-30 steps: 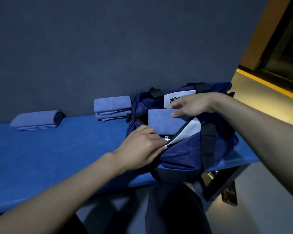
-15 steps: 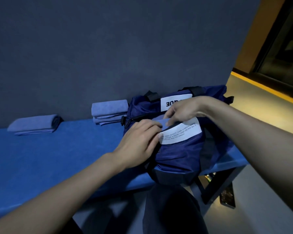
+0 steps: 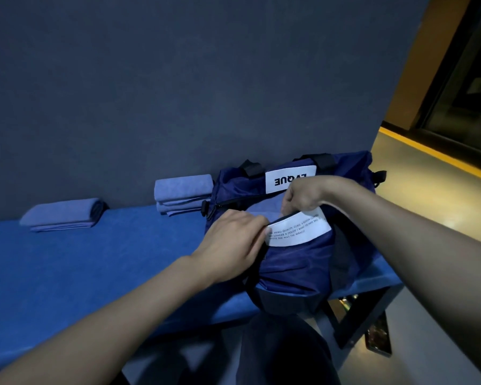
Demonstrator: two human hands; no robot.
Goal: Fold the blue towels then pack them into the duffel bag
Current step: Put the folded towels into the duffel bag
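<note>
A navy duffel bag (image 3: pixel 297 262) with white labels stands on the right end of the blue table (image 3: pixel 81 262). A folded blue towel (image 3: pixel 264 208) lies inside its open top, mostly hidden. My left hand (image 3: pixel 233 243) grips the near edge of the opening at the white label. My right hand (image 3: pixel 303 197) is curled at the opening's near edge, above that label. A stack of folded blue towels (image 3: pixel 182 194) sits just left of the bag against the wall. One more folded towel (image 3: pixel 63 215) lies farther left.
A dark wall (image 3: pixel 178 93) runs right behind the table. The table's black leg (image 3: pixel 358 320) and a yellow-lit floor (image 3: pixel 428 190) are at the right. A dark shape (image 3: pixel 286 351) sits below the table's front edge.
The towel has sunk from standing out of the opening to lying inside the bag. Both hands have come together at the near edge of the opening, pulling it up.
</note>
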